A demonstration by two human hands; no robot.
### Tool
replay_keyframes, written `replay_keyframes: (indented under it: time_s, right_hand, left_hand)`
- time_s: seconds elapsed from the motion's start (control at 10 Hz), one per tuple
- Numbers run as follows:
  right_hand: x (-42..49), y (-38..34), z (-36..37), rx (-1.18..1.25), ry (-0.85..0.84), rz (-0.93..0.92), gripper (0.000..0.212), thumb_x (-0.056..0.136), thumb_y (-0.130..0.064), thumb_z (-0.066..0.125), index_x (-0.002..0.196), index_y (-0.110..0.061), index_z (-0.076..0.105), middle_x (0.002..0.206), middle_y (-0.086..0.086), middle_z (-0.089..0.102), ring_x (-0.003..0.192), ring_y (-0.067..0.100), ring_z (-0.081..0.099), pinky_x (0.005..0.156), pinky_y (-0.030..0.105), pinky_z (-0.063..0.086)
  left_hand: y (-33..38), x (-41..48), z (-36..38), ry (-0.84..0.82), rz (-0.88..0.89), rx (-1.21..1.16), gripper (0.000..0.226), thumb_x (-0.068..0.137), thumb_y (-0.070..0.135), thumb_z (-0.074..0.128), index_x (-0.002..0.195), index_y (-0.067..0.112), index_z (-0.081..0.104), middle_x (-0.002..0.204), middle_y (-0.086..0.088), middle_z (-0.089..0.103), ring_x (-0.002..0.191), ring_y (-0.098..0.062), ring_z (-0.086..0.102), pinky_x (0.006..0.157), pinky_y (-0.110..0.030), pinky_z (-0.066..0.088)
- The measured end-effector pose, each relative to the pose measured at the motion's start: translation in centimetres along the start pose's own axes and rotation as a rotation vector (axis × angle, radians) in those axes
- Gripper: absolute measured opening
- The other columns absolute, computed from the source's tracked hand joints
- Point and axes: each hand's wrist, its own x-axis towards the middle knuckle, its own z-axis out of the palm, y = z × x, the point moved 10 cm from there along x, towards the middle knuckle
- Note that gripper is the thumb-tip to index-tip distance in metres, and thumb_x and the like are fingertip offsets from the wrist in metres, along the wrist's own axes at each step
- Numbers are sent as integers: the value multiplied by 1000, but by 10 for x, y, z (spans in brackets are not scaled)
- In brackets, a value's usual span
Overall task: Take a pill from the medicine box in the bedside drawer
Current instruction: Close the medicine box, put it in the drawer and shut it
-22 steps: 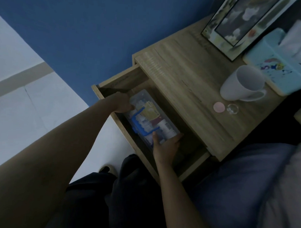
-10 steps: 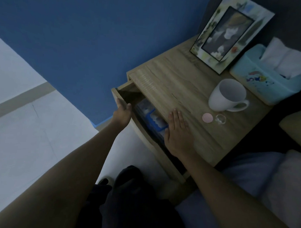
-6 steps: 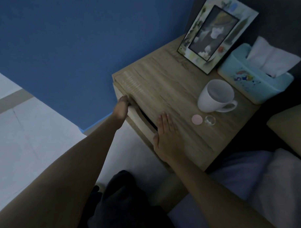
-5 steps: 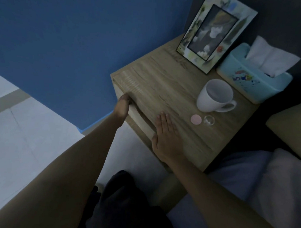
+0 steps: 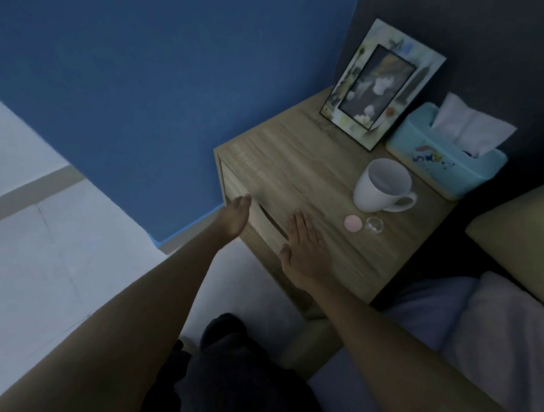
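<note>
The wooden bedside table (image 5: 300,163) has its drawer front (image 5: 264,219) pushed in flush, so the medicine box is hidden inside. My left hand (image 5: 236,217) rests flat against the drawer front, fingers straight, holding nothing. My right hand (image 5: 304,247) lies palm down on the front edge of the tabletop, fingers spread a little, also holding nothing. On the tabletop lie a small pink round lid (image 5: 352,223) and a small clear round cup (image 5: 374,225), just right of my right hand.
A white mug (image 5: 381,185), a framed picture (image 5: 381,83) and a light blue tissue box (image 5: 445,159) stand on the tabletop behind. A blue wall is at the left, pale floor below it, and bedding (image 5: 491,321) at the right.
The drawer, open with the medicine box showing, has been pushed shut by my left hand. My right hand left the box and moved onto the tabletop edge.
</note>
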Motion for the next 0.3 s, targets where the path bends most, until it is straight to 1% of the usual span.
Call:
replay_keyframes:
  time_s: [0.1,0.2,0.3]
  right_hand:
    - [-1,1,-2,46,-81,29,63,98,-33,26,148,-5,0,160,11,-4,148,22,-5,121,39,3]
    - [-6,-13,-30,99,-107,51,60,98,-28,31,148,-3,8,160,14,5,147,25,6,120,39,10]
    - [-17,-49,-62,153,-54,-43,56,98,-26,33,147,-5,16,159,14,15,145,26,16,117,37,15]
  left_hand:
    - [0,-38,-13,1,20,128,56,99,41,21,140,6,36,150,-17,35,138,-29,32,113,-34,21]
    - [-4,-91,-46,51,27,336,54,100,38,23,141,5,34,149,-20,36,137,-31,33,112,-35,22]
    - [-5,-132,-80,131,-12,452,55,100,36,25,145,2,25,152,-19,30,141,-30,28,113,-35,20]
